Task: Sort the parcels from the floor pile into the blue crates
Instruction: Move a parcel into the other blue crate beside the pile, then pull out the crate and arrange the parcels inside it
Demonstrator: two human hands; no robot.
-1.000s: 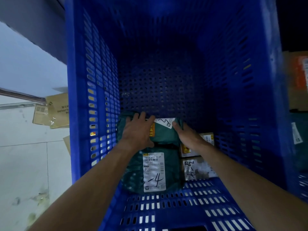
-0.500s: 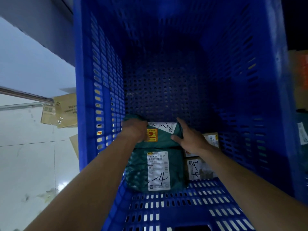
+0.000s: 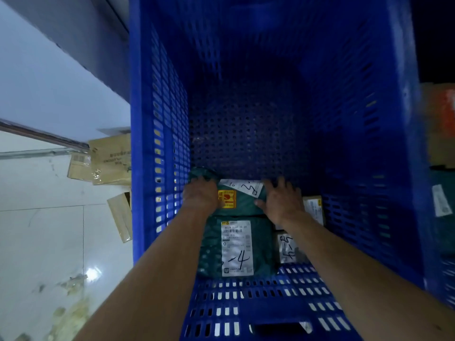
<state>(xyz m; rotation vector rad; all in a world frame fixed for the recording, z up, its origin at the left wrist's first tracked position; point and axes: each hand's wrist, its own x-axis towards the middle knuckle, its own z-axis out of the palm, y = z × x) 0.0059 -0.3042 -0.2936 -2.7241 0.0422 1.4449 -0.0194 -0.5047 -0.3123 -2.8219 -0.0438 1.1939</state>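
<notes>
Green parcel (image 3: 242, 201): far-left on the blue crate (image 3: 357, 143) floor, beyond a labelled one; left hand (image 3: 200, 195) and right hand (image 3: 282, 201) pressed flat on its ends, fingers spread; step: seating; next: release, withdraw upward.

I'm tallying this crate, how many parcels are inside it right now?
4 visible: a green bag under both hands, another green bag nearer the camera, and two small boxes to their right. More may lie hidden beneath.
</notes>
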